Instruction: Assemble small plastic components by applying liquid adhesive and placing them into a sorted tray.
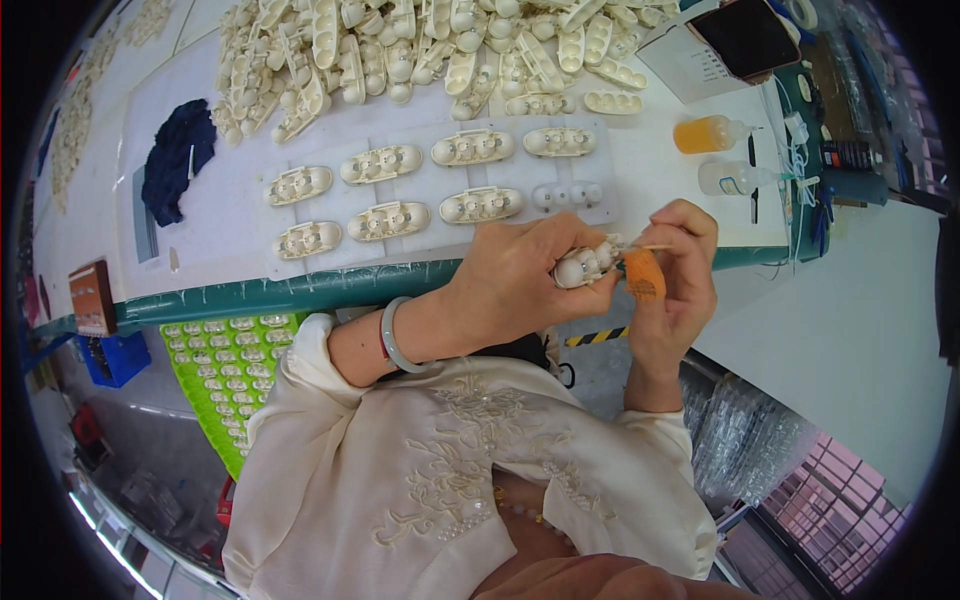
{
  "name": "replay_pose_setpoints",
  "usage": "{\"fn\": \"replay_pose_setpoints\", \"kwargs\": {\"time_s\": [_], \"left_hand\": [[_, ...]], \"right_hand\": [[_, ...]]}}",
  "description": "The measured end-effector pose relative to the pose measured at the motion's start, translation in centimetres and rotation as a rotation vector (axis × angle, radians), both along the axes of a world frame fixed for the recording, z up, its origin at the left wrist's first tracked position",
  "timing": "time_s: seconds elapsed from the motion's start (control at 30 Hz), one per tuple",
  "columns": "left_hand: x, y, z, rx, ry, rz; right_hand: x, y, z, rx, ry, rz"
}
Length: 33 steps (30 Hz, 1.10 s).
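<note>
My left hand (520, 285), with a pale bangle on its wrist, is shut on a small cream plastic part (583, 266) with round domes, held just in front of the table's green edge. My right hand (680, 280) is beside it and touches the part. It pinches a thin wooden stick (655, 247) whose tip points at the part. An orange fingertip cover (645, 276) sits on one of the right hand's fingers. Both hands hover off the table surface.
On the white mat (240, 215) lie two rows of cream parts (388, 164), with a big pile of them (400, 50) behind. A dark blue cloth (175, 160) lies to the left. An orange bottle (706, 134) and a clear bottle (735, 178) lie to the right. A green tray (225, 370) sits below the table edge.
</note>
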<state>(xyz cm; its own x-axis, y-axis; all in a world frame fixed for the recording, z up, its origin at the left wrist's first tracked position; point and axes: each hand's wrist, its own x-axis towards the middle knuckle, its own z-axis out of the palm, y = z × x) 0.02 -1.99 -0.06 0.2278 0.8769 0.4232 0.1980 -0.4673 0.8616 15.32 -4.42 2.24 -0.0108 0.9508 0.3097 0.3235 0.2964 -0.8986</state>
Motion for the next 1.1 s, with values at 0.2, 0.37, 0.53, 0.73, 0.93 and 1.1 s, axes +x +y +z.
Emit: {"fn": "replay_pose_setpoints", "kwargs": {"time_s": [0.2,0.37,0.53,0.73,0.93,1.1], "left_hand": [[0.4,-0.3,-0.7,0.031,0.029,-0.061],[0.2,-0.1,0.4,0.048,-0.094,-0.179],[-0.4,0.7,0.1,-0.096,-0.211,-0.365],[-0.5,0.2,-0.5,-0.290,-0.286,-0.459],[-0.1,0.2,-0.3,-0.395,-0.315,-0.461],[0.3,0.1,-0.2,-0.515,-0.409,-0.480]], "right_hand": [[0.6,-0.2,1.0,0.362,0.062,-0.189],[5.8,0.1,4.5,0.646,0.292,-0.437],[16.6,2.0,2.4,0.392,-0.090,-0.777],[24.3,6.6,-4.2,0.087,-0.560,-0.940],[24.4,7.6,-6.9,0.008,-0.677,-0.920],[23.9,7.5,-6.7,0.041,-0.676,-0.978]]}}
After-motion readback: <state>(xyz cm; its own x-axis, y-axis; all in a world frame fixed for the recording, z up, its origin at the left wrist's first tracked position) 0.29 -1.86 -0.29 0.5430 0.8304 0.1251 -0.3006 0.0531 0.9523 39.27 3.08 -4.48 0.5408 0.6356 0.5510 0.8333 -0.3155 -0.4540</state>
